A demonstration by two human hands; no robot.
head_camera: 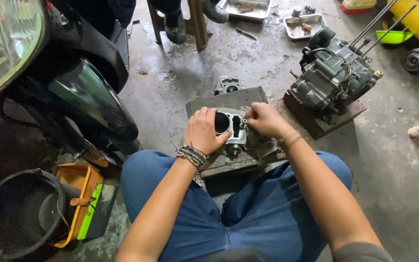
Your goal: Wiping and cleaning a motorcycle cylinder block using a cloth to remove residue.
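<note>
Blue-jeaned knees (248,213) fill the bottom of the view, spread apart, with both bare forearms reaching forward between them to an engine cylinder block (229,127) that sits on a dark slab (229,101) on the wet concrete floor (180,82).

One left hand (204,130) lies flat against the block's left side, palm down, fingers curled over its rim beside the round bore and pressed on the metal — a steadying hold rather than a closed fist. Several beaded bracelets (192,155) ring that wrist.

One right hand (265,119) comes in from the right, wrist bent, its fingertips drawn together in a pinch at the block's upper right corner; something small and pale sits at the pinch, though what it is cannot be told.

Behind the block lies one smaller grey cylinder head (228,85). To the right, well apart, one whole engine (333,77) rests on a wooden board (323,119), two long studs rising from it. Two metal trays (305,25) lie at the far edge of the floor. On the left stands one dark motorcycle (59,68), with one black round bucket (18,213) and an orange tray (81,194) beneath it.
</note>
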